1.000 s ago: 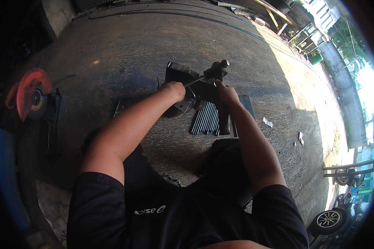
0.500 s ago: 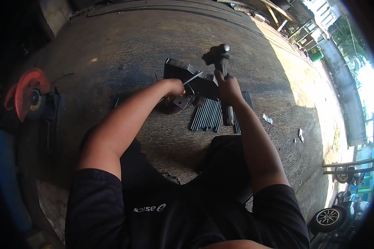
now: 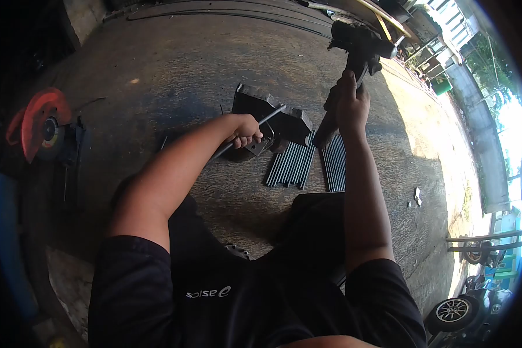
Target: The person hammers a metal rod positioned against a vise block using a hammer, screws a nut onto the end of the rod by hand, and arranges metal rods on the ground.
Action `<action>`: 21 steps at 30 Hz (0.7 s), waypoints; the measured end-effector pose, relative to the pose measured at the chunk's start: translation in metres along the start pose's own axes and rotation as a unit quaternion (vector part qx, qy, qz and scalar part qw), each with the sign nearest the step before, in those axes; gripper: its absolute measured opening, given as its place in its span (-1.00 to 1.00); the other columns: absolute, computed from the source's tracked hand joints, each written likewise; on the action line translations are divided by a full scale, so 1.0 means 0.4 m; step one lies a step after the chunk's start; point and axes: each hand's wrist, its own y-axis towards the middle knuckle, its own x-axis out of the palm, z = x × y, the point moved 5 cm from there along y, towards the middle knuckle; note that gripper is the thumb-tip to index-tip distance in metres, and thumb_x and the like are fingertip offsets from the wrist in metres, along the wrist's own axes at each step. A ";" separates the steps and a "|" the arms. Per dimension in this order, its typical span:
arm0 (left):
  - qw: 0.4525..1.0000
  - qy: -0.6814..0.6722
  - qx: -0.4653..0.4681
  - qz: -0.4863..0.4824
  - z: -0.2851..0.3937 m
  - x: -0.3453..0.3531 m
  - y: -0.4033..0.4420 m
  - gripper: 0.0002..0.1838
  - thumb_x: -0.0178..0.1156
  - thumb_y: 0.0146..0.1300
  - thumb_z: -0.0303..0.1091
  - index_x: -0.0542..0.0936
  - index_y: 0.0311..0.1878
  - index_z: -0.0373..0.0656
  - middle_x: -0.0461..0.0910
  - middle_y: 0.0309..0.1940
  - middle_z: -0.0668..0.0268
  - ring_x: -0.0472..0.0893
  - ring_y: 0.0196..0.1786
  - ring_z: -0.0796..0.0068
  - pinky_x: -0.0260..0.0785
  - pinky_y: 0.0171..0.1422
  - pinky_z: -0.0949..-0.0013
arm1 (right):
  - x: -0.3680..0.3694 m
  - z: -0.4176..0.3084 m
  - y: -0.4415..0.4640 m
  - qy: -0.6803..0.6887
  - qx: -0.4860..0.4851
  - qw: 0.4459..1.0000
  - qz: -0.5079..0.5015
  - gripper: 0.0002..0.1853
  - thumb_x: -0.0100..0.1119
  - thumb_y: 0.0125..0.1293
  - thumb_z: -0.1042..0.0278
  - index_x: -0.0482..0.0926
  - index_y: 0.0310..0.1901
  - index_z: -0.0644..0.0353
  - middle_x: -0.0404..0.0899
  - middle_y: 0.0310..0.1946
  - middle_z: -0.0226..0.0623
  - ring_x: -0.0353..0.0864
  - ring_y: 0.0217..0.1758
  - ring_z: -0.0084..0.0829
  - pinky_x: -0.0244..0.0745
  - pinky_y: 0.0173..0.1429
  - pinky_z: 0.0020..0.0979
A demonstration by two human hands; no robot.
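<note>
Above rough floor (image 3: 174, 69), hands (image 3: 246, 130) (image 3: 352, 107) gripping rod (image 3: 272, 113), hammer (image 3: 359, 45)

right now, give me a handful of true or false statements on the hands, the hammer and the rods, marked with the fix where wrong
1. The left hand holds a metal rod. True.
2. The right hand grips a hammer. True.
3. The hammer touches the metal rod. False: it is held up, apart from that rod.
4. Thin rods lie on the floor in two groups. True.
5. The right hand grips the hammer by its head. False: it grips the handle.
</note>
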 end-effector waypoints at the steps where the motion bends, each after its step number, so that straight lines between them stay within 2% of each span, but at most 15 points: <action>1: 1.000 0.002 -0.002 -0.002 -0.002 -0.002 0.002 -0.73 0.00 0.47 -0.22 0.54 -0.09 -0.24 0.11 -0.69 0.55 0.10 -0.69 0.72 -0.06 -0.66 0.57 | 0.002 0.033 -0.001 0.000 0.001 1.000 -0.002 -0.54 0.10 0.38 -0.05 0.49 -0.34 0.28 0.46 -0.62 -0.34 0.47 -0.60 -0.53 0.45 -0.45 -0.40; 3: 1.000 -0.001 0.004 0.005 -0.007 -0.004 0.009 -0.74 0.01 0.46 -0.23 0.55 -0.10 -0.24 0.11 -0.70 0.55 0.10 -0.69 0.73 -0.07 -0.67 0.58 | -0.001 0.144 -0.013 -0.183 0.050 0.982 -0.004 -0.44 0.10 0.34 -0.14 0.53 -0.28 0.38 0.56 -0.55 -0.18 0.58 -0.50 -0.39 0.53 -0.34 -0.29; 4: 1.000 -0.001 0.011 0.010 -0.007 -0.002 0.011 -0.75 0.02 0.45 -0.23 0.55 -0.11 -0.24 0.10 -0.71 0.55 0.09 -0.69 0.73 -0.08 -0.68 0.58 | 0.012 0.216 -0.023 -0.350 0.086 0.930 -0.072 -0.39 0.10 0.32 -0.18 0.56 -0.25 0.42 0.59 -0.49 -0.08 0.63 -0.42 -0.30 0.53 -0.26 -0.26; 5: 1.000 0.007 0.011 0.008 -0.006 0.006 0.007 -0.75 0.02 0.45 -0.23 0.55 -0.11 -0.24 0.10 -0.71 0.55 0.09 -0.69 0.73 -0.08 -0.68 0.58 | 0.014 0.279 -0.035 -0.504 0.121 0.845 -0.133 -0.34 0.10 0.29 -0.21 0.59 -0.21 0.46 0.63 -0.42 0.01 0.68 -0.33 -0.22 0.53 -0.18 -0.22; 6: 1.000 0.008 0.016 0.007 -0.001 0.013 -0.003 -0.76 0.02 0.45 -0.25 0.55 -0.12 -0.24 0.10 -0.72 0.56 0.09 -0.70 0.74 -0.10 -0.69 0.59 | 0.001 0.297 -0.045 -0.504 0.121 0.846 -0.122 -0.34 0.10 0.29 -0.21 0.59 -0.21 0.46 0.63 -0.42 0.01 0.68 -0.33 -0.22 0.53 -0.18 -0.22; 8: 1.000 0.005 0.022 0.003 0.015 0.003 -0.003 -0.78 0.04 0.43 -0.27 0.54 -0.13 -0.23 0.09 -0.74 0.58 0.07 -0.72 0.76 -0.15 -0.70 0.60 | -0.002 0.322 -0.050 -0.379 0.210 0.892 -0.130 -0.32 0.10 0.28 -0.23 0.62 -0.15 0.45 0.64 -0.34 0.11 0.69 -0.19 -0.14 0.50 -0.09 -0.22; 9: 1.000 0.003 0.022 0.005 0.015 0.004 -0.006 -0.78 0.04 0.43 -0.27 0.54 -0.13 -0.23 0.09 -0.74 0.58 0.07 -0.72 0.76 -0.15 -0.70 0.60 | -0.002 0.317 -0.044 -0.379 0.209 0.892 -0.132 -0.32 0.10 0.28 -0.23 0.62 -0.15 0.45 0.64 -0.34 0.11 0.69 -0.19 -0.14 0.50 -0.09 -0.22; 11: 0.999 -0.014 0.014 0.037 0.004 0.008 -0.005 -0.78 0.03 0.43 -0.27 0.54 -0.13 -0.23 0.09 -0.73 0.57 0.08 -0.72 0.75 -0.15 -0.70 0.61 | -0.028 0.319 -0.042 -0.312 0.260 0.910 -0.090 -0.26 0.15 0.22 -0.30 0.60 -0.25 0.50 0.62 -0.43 -0.04 0.63 -0.42 -0.27 0.51 -0.28 -0.25; 12: 0.999 -0.004 0.022 0.036 0.000 0.005 0.005 -0.78 0.03 0.44 -0.25 0.54 -0.13 -0.21 0.09 -0.73 0.56 0.08 -0.73 0.74 -0.13 -0.70 0.60 | -0.025 0.263 -0.040 -0.282 0.217 0.931 -0.086 -0.35 0.16 0.26 -0.23 0.58 -0.32 0.43 0.58 -0.50 -0.18 0.57 -0.52 -0.36 0.47 -0.39 -0.30; 14: 0.999 -0.008 0.023 0.021 0.002 -0.007 0.009 -0.77 0.02 0.45 -0.24 0.53 -0.13 -0.21 0.09 -0.73 0.56 0.09 -0.72 0.73 -0.11 -0.69 0.59 | -0.026 0.204 -0.007 -0.188 0.124 0.973 -0.047 -0.40 0.09 0.34 -0.13 0.56 -0.27 0.47 0.57 -0.54 -0.11 0.59 -0.46 -0.31 0.48 -0.32 -0.31; 16: 1.000 -0.012 0.008 0.012 -0.004 -0.008 0.013 -0.77 0.02 0.46 -0.23 0.52 -0.12 -0.20 0.13 -0.70 0.55 0.12 -0.69 0.71 -0.06 -0.66 0.58 | -0.006 0.081 -0.009 0.003 0.099 0.995 -0.031 -0.56 0.10 0.38 -0.03 0.48 -0.36 0.28 0.47 -0.63 -0.30 0.46 -0.60 -0.49 0.38 -0.50 -0.41; 17: 1.000 -0.019 0.005 0.008 -0.008 0.004 0.011 -0.77 0.02 0.46 -0.23 0.52 -0.12 -0.20 0.13 -0.70 0.55 0.12 -0.69 0.71 -0.06 -0.66 0.58 | 0.005 0.027 -0.015 0.065 0.056 0.996 -0.025 -0.64 0.08 0.41 0.04 0.41 -0.41 0.15 0.41 -0.65 -0.41 0.36 -0.67 -0.61 0.28 -0.59 -0.49; 19: 0.999 0.025 0.007 0.044 0.001 0.000 0.005 -0.78 0.03 0.45 -0.24 0.52 -0.13 -0.21 0.15 -0.68 0.53 0.15 -0.68 0.69 -0.04 -0.67 0.57 | 0.006 0.000 -0.014 0.064 -0.010 0.998 0.004 -0.58 0.08 0.39 -0.01 0.44 -0.40 0.23 0.43 -0.64 -0.34 0.43 -0.61 -0.53 0.39 -0.51 -0.39; 20: 0.998 0.032 0.015 0.052 0.001 -0.001 0.010 -0.80 0.05 0.43 -0.26 0.53 -0.15 -0.21 0.18 -0.67 0.51 0.16 -0.67 0.67 -0.02 -0.67 0.54 | 0.007 0.032 -0.013 0.065 -0.010 0.998 0.003 -0.58 0.08 0.39 -0.01 0.44 -0.40 0.23 0.43 -0.64 -0.34 0.43 -0.61 -0.53 0.39 -0.51 -0.39; 21: 0.998 0.033 0.014 0.053 0.001 -0.002 0.012 -0.80 0.05 0.43 -0.26 0.53 -0.15 -0.21 0.18 -0.67 0.51 0.16 -0.67 0.67 -0.02 -0.67 0.54 | 0.002 0.099 -0.013 -0.064 -0.011 0.998 0.012 -0.54 0.06 0.38 -0.05 0.46 -0.35 0.30 0.49 -0.59 -0.22 0.53 -0.52 -0.38 0.46 -0.39 -0.29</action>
